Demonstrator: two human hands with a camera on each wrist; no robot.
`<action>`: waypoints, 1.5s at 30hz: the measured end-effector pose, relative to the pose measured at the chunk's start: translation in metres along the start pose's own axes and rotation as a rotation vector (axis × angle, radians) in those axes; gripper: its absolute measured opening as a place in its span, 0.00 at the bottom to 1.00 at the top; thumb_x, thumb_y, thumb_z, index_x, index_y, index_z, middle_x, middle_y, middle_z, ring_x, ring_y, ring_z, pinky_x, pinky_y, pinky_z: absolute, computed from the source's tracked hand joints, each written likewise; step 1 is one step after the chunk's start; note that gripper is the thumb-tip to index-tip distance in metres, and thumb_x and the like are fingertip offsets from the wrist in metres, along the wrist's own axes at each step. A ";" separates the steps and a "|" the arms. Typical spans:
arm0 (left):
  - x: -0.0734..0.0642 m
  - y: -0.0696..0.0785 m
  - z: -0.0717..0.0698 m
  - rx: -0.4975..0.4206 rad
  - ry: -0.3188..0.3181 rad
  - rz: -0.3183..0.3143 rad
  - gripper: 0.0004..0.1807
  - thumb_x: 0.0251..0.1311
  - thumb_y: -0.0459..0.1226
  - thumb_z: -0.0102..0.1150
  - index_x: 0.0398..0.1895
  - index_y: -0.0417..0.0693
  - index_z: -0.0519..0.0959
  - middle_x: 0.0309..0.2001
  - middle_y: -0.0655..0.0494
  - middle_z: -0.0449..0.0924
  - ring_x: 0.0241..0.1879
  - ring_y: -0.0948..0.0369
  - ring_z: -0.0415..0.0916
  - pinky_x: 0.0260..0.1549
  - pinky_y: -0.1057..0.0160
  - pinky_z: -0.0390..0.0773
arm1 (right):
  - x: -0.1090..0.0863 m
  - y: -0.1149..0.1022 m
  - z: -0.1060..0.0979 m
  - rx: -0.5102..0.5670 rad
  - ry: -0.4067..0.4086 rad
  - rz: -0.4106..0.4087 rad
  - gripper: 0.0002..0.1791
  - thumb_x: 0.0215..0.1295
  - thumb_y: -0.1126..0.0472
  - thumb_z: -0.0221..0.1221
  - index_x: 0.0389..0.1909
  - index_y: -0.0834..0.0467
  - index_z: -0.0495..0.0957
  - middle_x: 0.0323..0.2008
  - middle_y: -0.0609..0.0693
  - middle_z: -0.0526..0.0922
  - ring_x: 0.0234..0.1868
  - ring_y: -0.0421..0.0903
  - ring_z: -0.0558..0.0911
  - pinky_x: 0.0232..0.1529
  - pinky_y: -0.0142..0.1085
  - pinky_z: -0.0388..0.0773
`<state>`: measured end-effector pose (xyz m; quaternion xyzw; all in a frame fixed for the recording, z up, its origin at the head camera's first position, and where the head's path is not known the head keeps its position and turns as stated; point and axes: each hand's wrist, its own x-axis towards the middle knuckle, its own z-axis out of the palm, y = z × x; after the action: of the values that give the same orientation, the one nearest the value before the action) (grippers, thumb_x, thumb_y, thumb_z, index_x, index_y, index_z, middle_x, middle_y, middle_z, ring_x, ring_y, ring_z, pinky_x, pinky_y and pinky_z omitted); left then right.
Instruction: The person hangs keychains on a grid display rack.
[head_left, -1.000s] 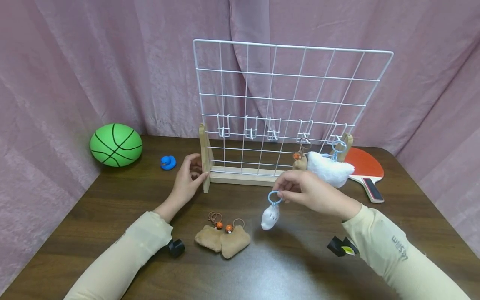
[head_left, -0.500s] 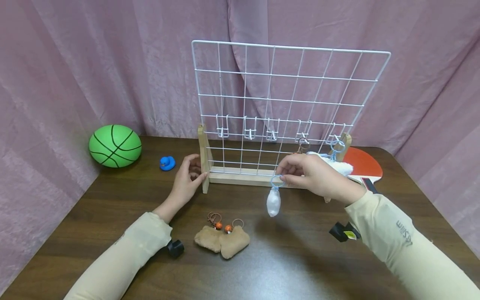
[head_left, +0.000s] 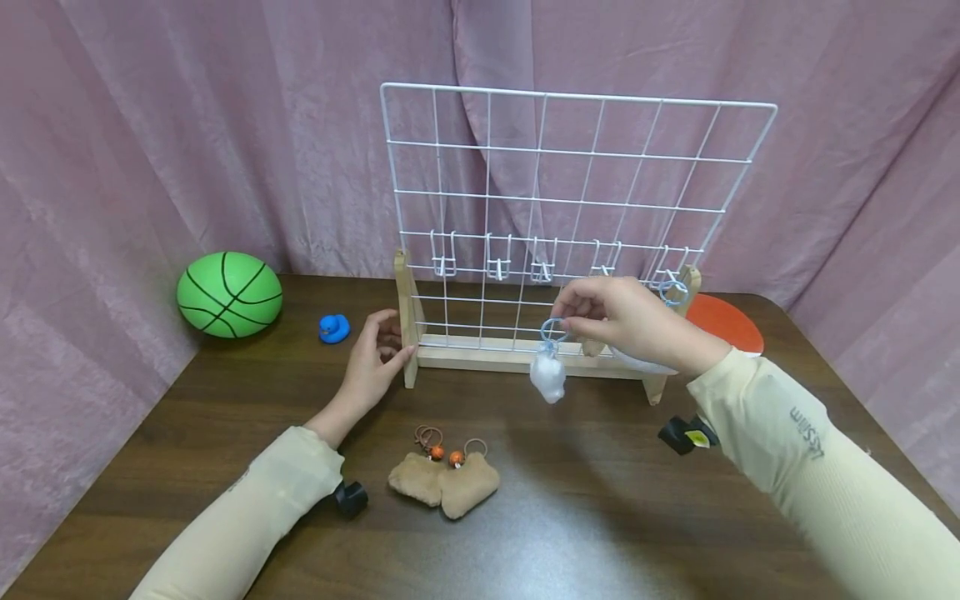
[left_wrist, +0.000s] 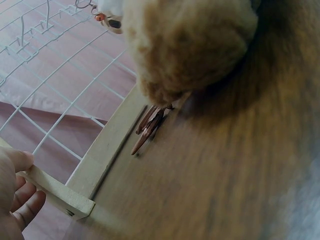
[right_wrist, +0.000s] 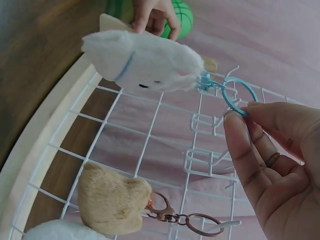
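My right hand (head_left: 630, 321) pinches the blue ring of a white plush keychain (head_left: 547, 377) between thumb and forefinger. The plush dangles below the hand, in front of the white wire grid rack (head_left: 577, 98). In the right wrist view, the plush animal (right_wrist: 145, 60) shows a small dark eye and a blue collar line. My left hand (head_left: 371, 354) grips the rack's left wooden leg (head_left: 407, 321). Several white hooks (head_left: 498, 268) line the grid. From one hangs a brown plush keychain (right_wrist: 112, 200); another white plush (right_wrist: 65, 231) is partly visible beside it.
Two brown plush keychains (head_left: 471, 490) with orange beads lie on the table (head_left: 585, 542) before the rack. A green ball (head_left: 229, 295) and blue rubber duck (head_left: 333, 328) are on the left. Behind the rack's right side lies a red table tennis paddle (head_left: 727, 323).
My right hand has risen toward the hooks with the white plush keychain, which has swung and turned. It now covers most of the plushes hanging behind. The left hand stays on the leg.
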<state>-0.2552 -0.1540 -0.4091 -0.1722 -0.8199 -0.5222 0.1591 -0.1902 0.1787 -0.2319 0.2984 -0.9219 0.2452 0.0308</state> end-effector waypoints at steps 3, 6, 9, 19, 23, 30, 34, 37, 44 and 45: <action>0.000 0.001 -0.001 -0.002 0.001 -0.004 0.31 0.59 0.28 0.61 0.64 0.36 0.60 0.48 0.37 0.72 0.45 0.47 0.75 0.36 0.78 0.73 | 0.004 0.000 -0.003 -0.009 0.021 -0.005 0.06 0.61 0.67 0.62 0.39 0.58 0.80 0.31 0.50 0.84 0.32 0.41 0.79 0.36 0.30 0.77; -0.001 0.002 -0.002 0.006 0.004 -0.016 0.31 0.59 0.28 0.61 0.64 0.36 0.61 0.48 0.37 0.72 0.45 0.47 0.75 0.36 0.77 0.73 | 0.008 0.000 -0.005 0.006 0.046 -0.015 0.06 0.61 0.67 0.62 0.39 0.59 0.80 0.32 0.51 0.84 0.32 0.42 0.80 0.36 0.29 0.77; -0.001 0.008 -0.002 0.023 -0.001 -0.029 0.30 0.59 0.26 0.60 0.64 0.34 0.60 0.48 0.35 0.72 0.45 0.46 0.75 0.37 0.75 0.74 | 0.010 0.000 -0.007 0.020 0.063 -0.012 0.06 0.62 0.68 0.62 0.39 0.59 0.80 0.32 0.51 0.84 0.33 0.43 0.81 0.37 0.28 0.78; -0.008 0.040 -0.006 0.024 -0.013 -0.026 0.28 0.59 0.24 0.58 0.62 0.28 0.59 0.47 0.31 0.71 0.45 0.42 0.74 0.36 0.74 0.75 | 0.022 0.000 -0.017 0.039 0.089 0.029 0.06 0.63 0.68 0.60 0.40 0.63 0.79 0.34 0.56 0.84 0.33 0.46 0.83 0.36 0.27 0.79; -0.008 0.040 -0.007 0.019 -0.014 -0.043 0.28 0.59 0.24 0.58 0.62 0.29 0.60 0.48 0.32 0.72 0.45 0.43 0.74 0.37 0.74 0.74 | 0.028 0.002 -0.017 0.039 0.099 0.040 0.05 0.63 0.69 0.60 0.40 0.63 0.79 0.33 0.56 0.84 0.31 0.45 0.84 0.34 0.29 0.81; -0.004 0.019 -0.003 0.002 -0.008 -0.029 0.30 0.59 0.26 0.60 0.63 0.33 0.60 0.48 0.34 0.73 0.45 0.45 0.75 0.36 0.77 0.73 | 0.035 0.006 -0.016 -0.015 0.068 0.061 0.06 0.64 0.68 0.59 0.41 0.63 0.79 0.35 0.57 0.84 0.35 0.47 0.83 0.40 0.37 0.82; -0.003 0.015 -0.002 -0.003 -0.005 -0.034 0.30 0.59 0.25 0.60 0.63 0.33 0.60 0.48 0.34 0.73 0.44 0.45 0.75 0.36 0.76 0.73 | 0.039 0.009 -0.013 -0.038 0.066 0.066 0.05 0.64 0.69 0.58 0.40 0.63 0.79 0.35 0.57 0.84 0.35 0.48 0.83 0.40 0.39 0.82; -0.005 0.029 -0.004 0.002 -0.008 -0.040 0.29 0.58 0.23 0.59 0.62 0.30 0.60 0.47 0.31 0.73 0.44 0.43 0.74 0.36 0.75 0.73 | 0.040 0.010 -0.011 -0.057 0.067 0.062 0.05 0.64 0.69 0.57 0.40 0.63 0.78 0.35 0.58 0.84 0.35 0.48 0.83 0.40 0.40 0.82; -0.009 0.046 -0.008 0.008 -0.008 -0.008 0.28 0.58 0.23 0.58 0.61 0.27 0.61 0.46 0.30 0.73 0.42 0.42 0.75 0.37 0.70 0.76 | 0.043 0.011 -0.007 -0.067 0.068 0.054 0.05 0.64 0.69 0.57 0.40 0.63 0.78 0.35 0.58 0.84 0.36 0.48 0.82 0.41 0.40 0.82; -0.009 0.046 -0.008 0.007 -0.007 -0.007 0.28 0.58 0.23 0.58 0.61 0.27 0.61 0.45 0.30 0.73 0.42 0.42 0.75 0.37 0.70 0.76 | 0.044 0.011 -0.006 -0.066 0.068 0.053 0.05 0.64 0.69 0.57 0.40 0.63 0.78 0.35 0.58 0.84 0.36 0.49 0.82 0.41 0.40 0.82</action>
<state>-0.2257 -0.1443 -0.3726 -0.1707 -0.8230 -0.5192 0.1549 -0.2334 0.1662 -0.2223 0.2640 -0.9355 0.2255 0.0655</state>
